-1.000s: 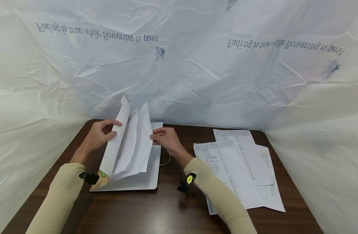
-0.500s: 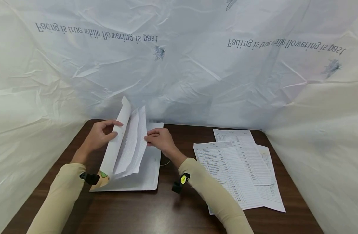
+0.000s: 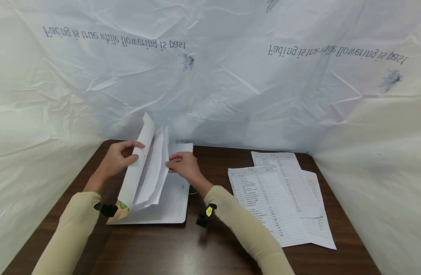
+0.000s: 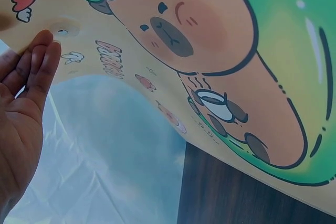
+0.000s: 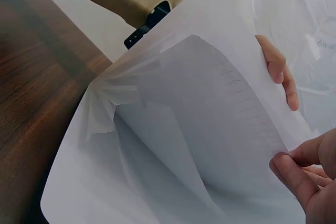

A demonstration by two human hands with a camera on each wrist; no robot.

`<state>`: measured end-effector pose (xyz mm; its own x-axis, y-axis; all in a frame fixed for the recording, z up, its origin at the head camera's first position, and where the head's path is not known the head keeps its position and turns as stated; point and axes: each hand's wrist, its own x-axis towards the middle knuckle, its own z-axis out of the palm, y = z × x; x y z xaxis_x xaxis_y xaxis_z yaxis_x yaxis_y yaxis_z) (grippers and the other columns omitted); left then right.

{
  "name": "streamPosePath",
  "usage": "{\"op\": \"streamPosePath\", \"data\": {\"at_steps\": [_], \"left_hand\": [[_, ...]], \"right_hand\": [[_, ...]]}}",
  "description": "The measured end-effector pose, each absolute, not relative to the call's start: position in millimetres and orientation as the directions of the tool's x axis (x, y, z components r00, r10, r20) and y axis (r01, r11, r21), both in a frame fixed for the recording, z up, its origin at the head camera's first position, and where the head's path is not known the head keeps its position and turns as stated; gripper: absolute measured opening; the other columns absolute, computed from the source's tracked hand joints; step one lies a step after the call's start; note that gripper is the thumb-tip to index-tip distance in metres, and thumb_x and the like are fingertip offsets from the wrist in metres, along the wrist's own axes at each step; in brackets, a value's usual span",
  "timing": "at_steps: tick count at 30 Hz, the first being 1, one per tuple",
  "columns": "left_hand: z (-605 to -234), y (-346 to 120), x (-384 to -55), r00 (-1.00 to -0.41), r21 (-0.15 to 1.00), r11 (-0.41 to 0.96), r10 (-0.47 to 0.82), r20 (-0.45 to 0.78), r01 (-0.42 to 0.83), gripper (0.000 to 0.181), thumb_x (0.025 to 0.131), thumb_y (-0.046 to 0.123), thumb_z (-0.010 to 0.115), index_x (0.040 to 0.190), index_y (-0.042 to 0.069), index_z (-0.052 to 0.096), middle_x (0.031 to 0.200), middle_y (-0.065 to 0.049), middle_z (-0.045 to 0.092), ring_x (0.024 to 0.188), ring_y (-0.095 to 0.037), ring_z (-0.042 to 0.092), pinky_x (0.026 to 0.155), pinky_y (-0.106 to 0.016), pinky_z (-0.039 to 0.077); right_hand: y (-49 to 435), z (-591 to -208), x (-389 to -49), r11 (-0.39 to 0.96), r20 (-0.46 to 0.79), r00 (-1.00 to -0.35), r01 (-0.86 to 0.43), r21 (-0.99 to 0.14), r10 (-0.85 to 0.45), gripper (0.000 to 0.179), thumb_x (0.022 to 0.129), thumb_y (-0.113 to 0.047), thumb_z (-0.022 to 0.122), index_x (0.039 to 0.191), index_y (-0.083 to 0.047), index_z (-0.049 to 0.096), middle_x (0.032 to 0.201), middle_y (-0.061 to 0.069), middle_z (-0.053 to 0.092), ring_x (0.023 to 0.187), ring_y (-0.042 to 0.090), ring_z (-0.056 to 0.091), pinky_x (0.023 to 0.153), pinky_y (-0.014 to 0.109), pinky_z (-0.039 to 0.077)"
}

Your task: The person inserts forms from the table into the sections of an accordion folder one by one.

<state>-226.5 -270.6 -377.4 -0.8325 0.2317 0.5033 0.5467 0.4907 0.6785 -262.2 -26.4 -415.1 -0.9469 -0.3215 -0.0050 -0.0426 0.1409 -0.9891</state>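
Observation:
A folder (image 3: pixel 172 206) lies on the left side of the table with its white inside showing. Its flap (image 3: pixel 136 172) is lifted and tilts up, and the left wrist view shows a cartoon animal cover (image 4: pixel 178 24) on the outer side. My left hand (image 3: pixel 118 158) pinches the flap's edge between thumb and fingers. Printed sheets (image 3: pixel 150 175) stand half upright inside the flap. Their right edge is pinched by my right hand (image 3: pixel 185 166), thumb against fingers. How many sheets it grips, I cannot tell.
Several printed pages (image 3: pixel 269 202) overlap on the right of the dark wooden table (image 3: pixel 155 252). A thin pale cord (image 3: pixel 194 193) shows beside the folder. White plastic sheeting (image 3: pixel 210 84) hangs behind and at both sides.
My right hand has moved left, bringing the pinched sheets closer to the lifted flap. The left hand keeps its place on the flap.

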Motion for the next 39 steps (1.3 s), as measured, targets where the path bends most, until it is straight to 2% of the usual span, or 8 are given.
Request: {"op": "streamPosePath", "data": {"at_steps": [5, 11, 20, 23, 28, 32, 36, 39], "left_hand": [[-383.3, -273.7, -231.0, -0.840, 0.689, 0.486, 0.233, 0.491, 0.538, 0.029, 0.086, -0.010, 0.059, 0.114, -0.009, 0.069, 0.077, -0.008, 0.051, 0.058, -0.009, 0.044, 0.053, -0.023, 0.039], [-387.8, -275.8, -235.5, -0.842, 0.678, 0.507, 0.229, 0.489, 0.532, 0.029, 0.087, -0.009, 0.059, 0.114, -0.007, 0.070, 0.073, -0.008, 0.047, 0.057, -0.009, 0.041, 0.052, -0.025, 0.037], [-403.2, -285.1, -247.6, -0.841, 0.658, 0.537, 0.217, 0.496, 0.527, 0.030, 0.087, -0.008, 0.059, 0.115, -0.005, 0.070, 0.071, -0.007, 0.047, 0.056, -0.010, 0.040, 0.051, -0.025, 0.036], [-404.5, -286.5, -248.1, -0.847, 0.671, 0.529, 0.215, 0.486, 0.519, 0.030, 0.088, -0.009, 0.059, 0.115, -0.006, 0.070, 0.072, -0.009, 0.048, 0.056, -0.012, 0.040, 0.052, -0.025, 0.036], [-407.7, -287.7, -249.6, -0.851, 0.684, 0.519, 0.207, 0.482, 0.513, 0.030, 0.088, -0.008, 0.060, 0.116, -0.004, 0.070, 0.083, -0.013, 0.058, 0.060, -0.014, 0.045, 0.054, -0.023, 0.040], [-407.3, -286.5, -248.7, -0.844, 0.674, 0.520, 0.211, 0.494, 0.525, 0.030, 0.089, -0.007, 0.061, 0.117, -0.002, 0.071, 0.091, -0.013, 0.061, 0.065, -0.015, 0.051, 0.057, -0.021, 0.043], [-408.5, -286.0, -249.8, -0.834, 0.672, 0.505, 0.219, 0.507, 0.541, 0.030, 0.089, -0.007, 0.062, 0.117, -0.001, 0.071, 0.092, -0.013, 0.062, 0.064, -0.014, 0.052, 0.057, -0.021, 0.045], [-409.0, -285.6, -251.2, -0.833, 0.673, 0.503, 0.220, 0.508, 0.543, 0.030, 0.089, -0.006, 0.062, 0.116, 0.000, 0.072, 0.087, -0.012, 0.060, 0.062, -0.012, 0.051, 0.055, -0.021, 0.044]], "right_hand": [[-30.6, -417.3, -261.9, 0.209, -0.001, -0.951, -0.066, -0.976, -0.309, 0.016, 0.089, -0.009, 0.076, 0.104, -0.002, 0.075, 0.090, 0.007, 0.077, 0.072, 0.016, 0.075, 0.071, 0.030, 0.059], [-30.7, -420.4, -263.2, 0.226, 0.005, -0.953, -0.077, -0.971, -0.302, 0.017, 0.090, -0.010, 0.077, 0.105, -0.003, 0.075, 0.091, 0.006, 0.077, 0.071, 0.016, 0.075, 0.073, 0.033, 0.060], [-15.7, -419.6, -266.2, 0.162, 0.035, -0.947, -0.091, -0.983, -0.320, 0.025, 0.092, -0.013, 0.076, 0.113, 0.001, 0.074, 0.092, 0.008, 0.077, 0.073, 0.016, 0.075, 0.073, 0.033, 0.060], [-5.3, -419.5, -268.6, 0.134, 0.076, -0.937, -0.129, -0.983, -0.342, 0.031, 0.093, -0.014, 0.074, 0.119, 0.004, 0.071, 0.096, 0.009, 0.076, 0.075, 0.016, 0.075, 0.075, 0.034, 0.060], [18.8, -417.7, -272.1, 0.100, 0.183, -0.917, -0.231, -0.968, -0.354, 0.032, 0.096, -0.015, 0.072, 0.122, 0.002, 0.070, 0.103, 0.012, 0.076, 0.082, 0.018, 0.075, 0.076, 0.032, 0.060], [42.0, -415.1, -274.7, 0.094, 0.254, -0.907, -0.301, -0.949, -0.337, 0.033, 0.095, -0.020, 0.073, 0.124, -0.004, 0.071, 0.106, 0.011, 0.076, 0.088, 0.026, 0.075, 0.079, 0.039, 0.060], [66.7, -411.1, -276.9, 0.123, 0.310, -0.896, -0.363, -0.923, -0.319, 0.036, 0.093, -0.026, 0.076, 0.123, -0.008, 0.072, 0.108, 0.010, 0.076, 0.090, 0.028, 0.075, 0.080, 0.047, 0.059], [86.5, -404.6, -273.2, 0.191, 0.351, -0.887, -0.416, -0.889, -0.299, 0.036, 0.092, -0.028, 0.077, 0.123, -0.012, 0.073, 0.111, 0.007, 0.076, 0.092, 0.023, 0.074, 0.079, 0.043, 0.059]]}}
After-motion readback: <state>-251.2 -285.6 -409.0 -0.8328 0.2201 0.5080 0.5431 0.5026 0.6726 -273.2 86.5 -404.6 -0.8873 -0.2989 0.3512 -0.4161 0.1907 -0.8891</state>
